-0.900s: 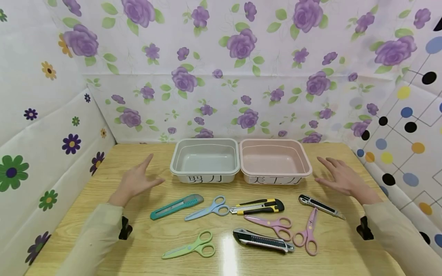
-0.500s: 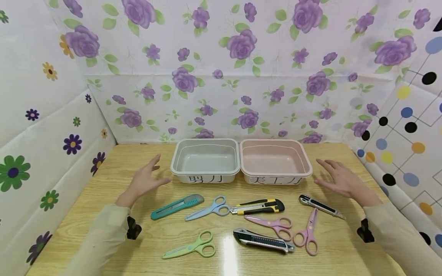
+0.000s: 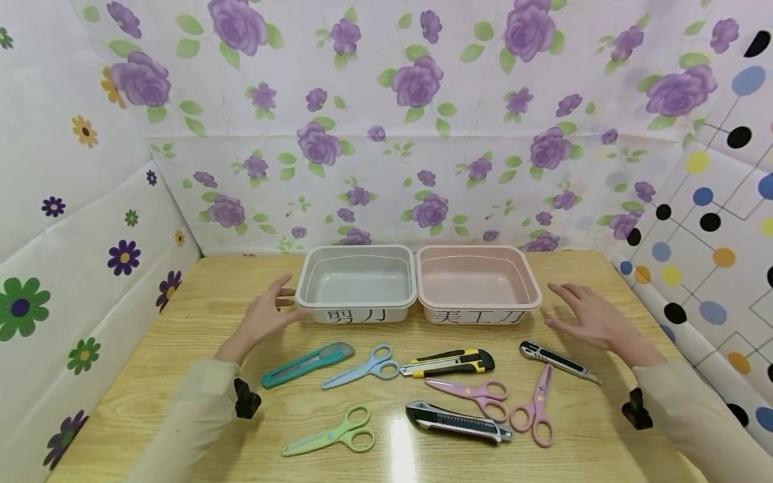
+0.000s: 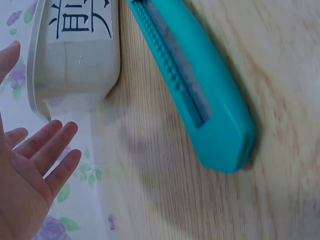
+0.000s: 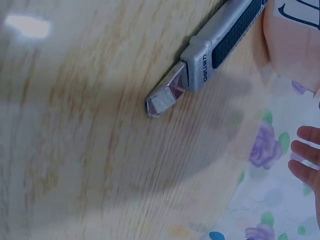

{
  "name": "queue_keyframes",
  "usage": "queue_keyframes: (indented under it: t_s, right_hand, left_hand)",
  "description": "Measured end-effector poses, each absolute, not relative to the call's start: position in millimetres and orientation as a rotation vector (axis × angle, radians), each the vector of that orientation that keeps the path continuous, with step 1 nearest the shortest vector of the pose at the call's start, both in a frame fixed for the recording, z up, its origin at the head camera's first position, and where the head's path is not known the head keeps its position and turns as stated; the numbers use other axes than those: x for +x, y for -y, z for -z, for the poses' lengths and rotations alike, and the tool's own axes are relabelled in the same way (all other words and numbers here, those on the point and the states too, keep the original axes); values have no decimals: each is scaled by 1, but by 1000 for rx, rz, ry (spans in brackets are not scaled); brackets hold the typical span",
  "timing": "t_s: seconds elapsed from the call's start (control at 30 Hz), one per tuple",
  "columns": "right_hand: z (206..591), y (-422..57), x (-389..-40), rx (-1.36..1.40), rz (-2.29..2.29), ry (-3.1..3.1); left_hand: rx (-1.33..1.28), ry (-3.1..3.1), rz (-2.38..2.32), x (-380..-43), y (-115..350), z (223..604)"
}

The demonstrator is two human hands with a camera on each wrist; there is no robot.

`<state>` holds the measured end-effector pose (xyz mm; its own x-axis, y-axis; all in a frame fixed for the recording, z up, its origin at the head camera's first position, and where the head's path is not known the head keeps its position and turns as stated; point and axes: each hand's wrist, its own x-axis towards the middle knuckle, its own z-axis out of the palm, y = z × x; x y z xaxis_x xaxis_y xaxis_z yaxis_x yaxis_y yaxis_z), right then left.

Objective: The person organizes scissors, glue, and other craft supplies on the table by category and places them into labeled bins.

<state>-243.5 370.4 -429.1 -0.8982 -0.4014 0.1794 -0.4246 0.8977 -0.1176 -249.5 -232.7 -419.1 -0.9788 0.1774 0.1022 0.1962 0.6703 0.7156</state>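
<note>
Fingers extend loosely on left hand (image 3: 262, 318), just left of the glossy, black-lettered grey plastic bin (image 3: 356, 285), and right hand (image 3: 588, 318), well right of it.

a floral sheet (image 3: 374, 161) backs the wooden table (image 3: 175, 329).

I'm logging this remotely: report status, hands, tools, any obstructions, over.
Left hand near grey plastic bin, right hand near pink plastic bin, both hands empty. Teal plastic box cutter untouched on wooden table. Possible snag: blue scissors crowding yellow-black cutter.
</note>
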Motion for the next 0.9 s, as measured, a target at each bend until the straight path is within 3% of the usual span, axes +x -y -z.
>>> queue_keyframes:
  t_s: [0.9]
  right_hand:
    - [441, -348, -217, 586, -558, 2866]
  left_hand:
    - [-317, 2804, 1171, -251, 219, 425]
